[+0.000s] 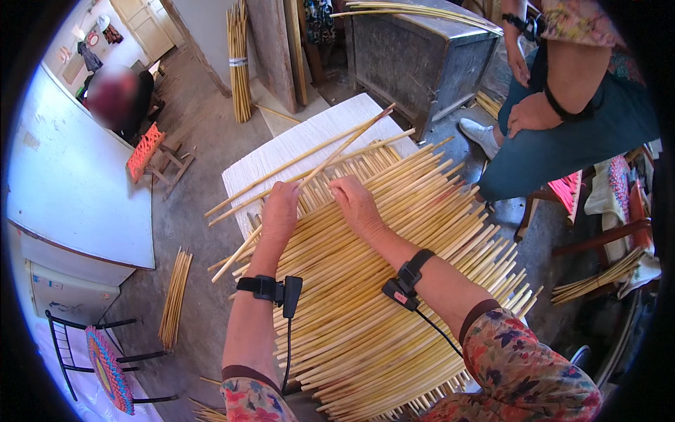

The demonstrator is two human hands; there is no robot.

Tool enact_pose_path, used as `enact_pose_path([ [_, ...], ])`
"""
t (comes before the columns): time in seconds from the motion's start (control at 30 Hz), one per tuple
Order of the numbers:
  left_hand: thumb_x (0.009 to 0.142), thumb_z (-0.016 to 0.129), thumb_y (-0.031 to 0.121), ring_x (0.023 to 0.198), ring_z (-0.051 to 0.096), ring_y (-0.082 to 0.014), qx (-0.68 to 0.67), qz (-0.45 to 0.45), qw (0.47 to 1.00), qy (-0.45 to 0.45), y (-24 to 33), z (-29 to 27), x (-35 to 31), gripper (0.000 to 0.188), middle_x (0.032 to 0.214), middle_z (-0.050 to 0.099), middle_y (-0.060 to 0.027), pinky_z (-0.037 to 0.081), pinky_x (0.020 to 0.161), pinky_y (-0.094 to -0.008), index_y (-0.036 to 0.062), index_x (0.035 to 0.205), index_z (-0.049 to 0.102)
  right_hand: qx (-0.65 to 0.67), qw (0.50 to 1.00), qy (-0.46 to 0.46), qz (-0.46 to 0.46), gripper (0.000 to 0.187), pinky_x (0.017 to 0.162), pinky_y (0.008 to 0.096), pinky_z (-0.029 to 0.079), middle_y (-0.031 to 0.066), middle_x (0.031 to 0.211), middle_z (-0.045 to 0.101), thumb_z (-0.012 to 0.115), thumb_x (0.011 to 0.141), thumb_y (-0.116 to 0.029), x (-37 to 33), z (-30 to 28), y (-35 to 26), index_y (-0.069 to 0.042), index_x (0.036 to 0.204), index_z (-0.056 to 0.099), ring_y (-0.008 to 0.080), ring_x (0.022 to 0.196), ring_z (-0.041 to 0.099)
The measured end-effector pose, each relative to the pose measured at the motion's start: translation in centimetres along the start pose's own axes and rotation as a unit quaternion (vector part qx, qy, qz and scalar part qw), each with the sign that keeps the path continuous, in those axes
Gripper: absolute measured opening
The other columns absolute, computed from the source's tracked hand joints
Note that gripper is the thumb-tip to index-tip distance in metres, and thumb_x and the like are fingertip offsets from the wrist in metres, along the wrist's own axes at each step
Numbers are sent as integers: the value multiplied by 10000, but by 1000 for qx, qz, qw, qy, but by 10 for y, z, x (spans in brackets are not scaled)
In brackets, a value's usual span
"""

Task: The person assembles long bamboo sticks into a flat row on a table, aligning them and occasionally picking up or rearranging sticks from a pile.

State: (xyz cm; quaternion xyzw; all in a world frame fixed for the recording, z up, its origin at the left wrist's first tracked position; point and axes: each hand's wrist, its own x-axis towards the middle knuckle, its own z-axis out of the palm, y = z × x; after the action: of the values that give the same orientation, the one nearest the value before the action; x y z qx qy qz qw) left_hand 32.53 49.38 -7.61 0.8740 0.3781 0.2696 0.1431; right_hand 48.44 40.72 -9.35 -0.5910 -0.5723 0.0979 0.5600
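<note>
Beneath my hands lies a large mat of thin yellow stalks [380, 281], set side by side in a long row. My left hand [280, 211] is closed at the mat's far edge, its fingertips at the lower end of a brownish stalk [351, 143] that slants up to the right across the others. Just right of it, my right hand [357, 205] is pinched over the mat, and what its fingers hold is too small to make out. Two loose stalks [281, 171] lie beyond my hands on a white ridged surface [260, 169].
Another person [562, 126] sits close at the far right, hands on a knee. A tied stalk bundle [239, 70] leans by the wall; more stalks [176, 299] lie on the floor at left. A grey chest [401, 56] stands behind; a black-framed chair [77, 352] is at lower left.
</note>
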Motion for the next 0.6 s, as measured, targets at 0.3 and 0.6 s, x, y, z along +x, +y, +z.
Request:
enact_pose_path([
  [0.3, 871, 497, 164, 806, 531, -360, -4, -57, 998, -31, 18, -22, -6, 181, 865, 544, -177, 435, 709, -406, 22, 939, 587, 14, 1000, 5, 5, 102, 669, 339, 453, 149, 822, 533, 548, 814, -42, -1, -3, 5, -15, 913, 545, 315, 764, 552],
  [0.6, 835, 536, 176, 808, 554, -319, 71, -21, 997, 8, 29, 5, -3, 143, 840, 578, -121, 432, 703, -436, 67, 899, 602, 43, 999, -19, -11, 84, 680, 321, 448, 142, 826, 548, 558, 808, -54, 1, 1, -1, -9, 877, 540, 297, 786, 555],
])
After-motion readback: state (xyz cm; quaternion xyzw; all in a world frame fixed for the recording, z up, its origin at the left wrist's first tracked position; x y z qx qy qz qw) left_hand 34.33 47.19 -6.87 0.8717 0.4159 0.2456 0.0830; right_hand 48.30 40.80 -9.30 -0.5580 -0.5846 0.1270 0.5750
